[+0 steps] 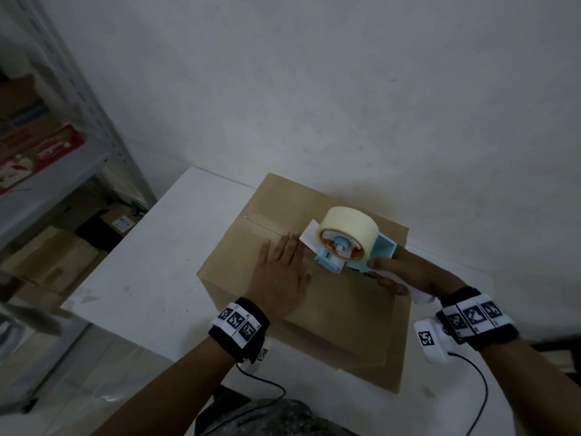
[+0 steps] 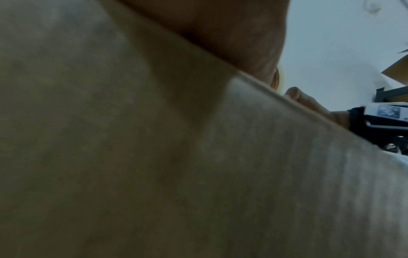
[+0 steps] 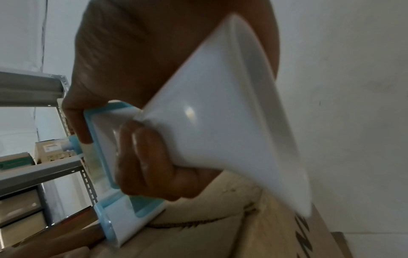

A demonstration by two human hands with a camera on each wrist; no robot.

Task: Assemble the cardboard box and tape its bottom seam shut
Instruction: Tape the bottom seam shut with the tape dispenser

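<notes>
A brown cardboard box (image 1: 345,309) lies on the white table (image 1: 141,278), flaps folded shut, with clear tape along the far part of its seam (image 1: 261,223). My left hand (image 1: 279,272) presses flat on the box top, fingers straight, beside the seam. My right hand (image 1: 405,272) grips the white handle (image 3: 220,108) of a light-blue tape dispenser (image 1: 349,247), which sits on the seam with a cream tape roll (image 1: 349,226) on it. The left wrist view shows mostly the box side (image 2: 154,157) up close. The right wrist view shows my curled fingers (image 3: 150,160) round the dispenser frame (image 3: 119,214).
A grey metal shelf rack (image 1: 78,127) with cartons and a red package (image 1: 41,152) stands at the left. More cardboard boxes (image 1: 47,259) sit on the floor under it. A white wall (image 1: 345,89) rises right behind the table. Wrist-camera cables (image 1: 478,388) trail near the table's front edge.
</notes>
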